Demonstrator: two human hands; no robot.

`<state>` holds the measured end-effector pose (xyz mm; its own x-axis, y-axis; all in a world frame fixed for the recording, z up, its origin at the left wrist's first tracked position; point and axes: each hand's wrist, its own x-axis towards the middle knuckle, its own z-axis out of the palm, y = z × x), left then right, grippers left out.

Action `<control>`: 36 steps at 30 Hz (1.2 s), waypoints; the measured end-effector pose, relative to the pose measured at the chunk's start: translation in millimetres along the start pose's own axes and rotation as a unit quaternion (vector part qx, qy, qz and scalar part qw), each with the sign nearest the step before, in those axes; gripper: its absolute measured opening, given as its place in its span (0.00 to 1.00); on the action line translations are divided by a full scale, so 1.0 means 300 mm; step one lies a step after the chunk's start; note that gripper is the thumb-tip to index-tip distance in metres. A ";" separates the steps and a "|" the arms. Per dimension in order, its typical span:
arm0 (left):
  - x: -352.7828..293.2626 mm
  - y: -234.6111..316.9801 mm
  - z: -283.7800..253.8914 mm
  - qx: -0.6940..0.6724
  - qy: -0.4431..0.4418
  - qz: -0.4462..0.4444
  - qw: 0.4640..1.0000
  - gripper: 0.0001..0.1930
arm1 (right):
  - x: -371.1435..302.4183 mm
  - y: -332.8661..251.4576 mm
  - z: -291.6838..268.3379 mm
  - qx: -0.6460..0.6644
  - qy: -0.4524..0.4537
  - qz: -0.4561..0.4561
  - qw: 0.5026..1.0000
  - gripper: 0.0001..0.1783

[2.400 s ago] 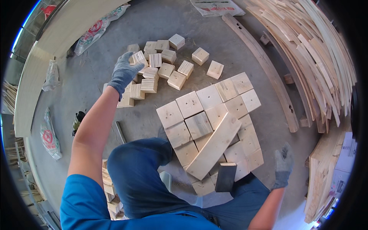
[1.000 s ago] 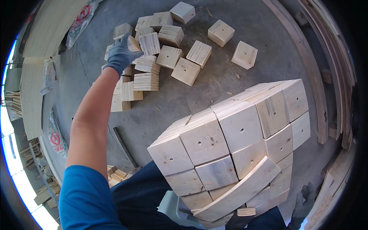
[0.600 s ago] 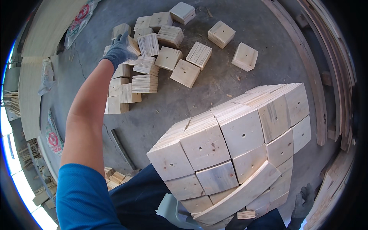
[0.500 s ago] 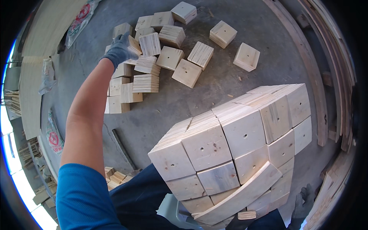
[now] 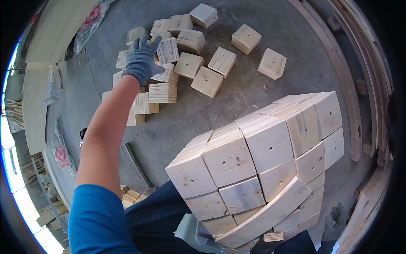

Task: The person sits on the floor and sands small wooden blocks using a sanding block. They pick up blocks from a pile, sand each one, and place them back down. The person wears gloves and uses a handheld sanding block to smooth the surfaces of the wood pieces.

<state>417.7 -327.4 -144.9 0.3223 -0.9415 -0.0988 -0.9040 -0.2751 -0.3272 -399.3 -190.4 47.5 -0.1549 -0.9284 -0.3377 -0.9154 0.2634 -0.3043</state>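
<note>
My left hand [image 5: 144, 60], in a grey glove, reaches out over a group of square wooden blocks on the floor. Its fingers are spread, and the palm side is hidden. Close to the fingertips are a block with striped, layered sides [image 5: 168, 51] and a paler block [image 5: 136, 34]. Another layered block [image 5: 162, 92] lies below the wrist. A grey-gloved hand shape [image 5: 334, 222], low at the right and in shadow, looks like my right hand; its fingers are not clear. Between the hands stands a large stack of similar square pieces [image 5: 228, 163], many with a small hole.
A curved wooden strip [image 5: 270, 216] leans across the stack's front. Loose blocks [image 5: 272, 63] lie farther right on the concrete floor. Long boards [image 5: 344, 84] run along the right side. A dark bar [image 5: 138, 165] lies left of my leg. Printed plastic bags [image 5: 63, 152] lie at the left.
My left hand has moved slightly right; its fingers, earlier round a wooden block, are now spread. Blocks at the group's left edge have shifted outward. The grey-gloved hand at the right has not moved.
</note>
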 end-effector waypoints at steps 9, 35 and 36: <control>0.035 0.107 -0.011 0.058 0.006 -0.042 0.997 0.53 | -0.019 -0.006 0.000 0.004 -0.014 0.002 1.000 0.34; -0.344 0.145 -0.803 -0.224 0.147 0.042 0.963 0.50 | -0.185 -0.199 -0.102 0.190 0.029 -0.104 0.976 0.31; -0.374 0.180 -0.858 -0.235 0.142 0.043 0.961 0.50 | -0.196 -0.199 -0.100 0.206 0.036 -0.104 0.972 0.30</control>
<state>260.4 -286.8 90.3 0.2105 -0.9615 0.1766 -0.9725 -0.1876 0.1377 -346.8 -159.4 112.3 -0.0217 -0.9848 -0.1721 -0.7052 0.1371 -0.6956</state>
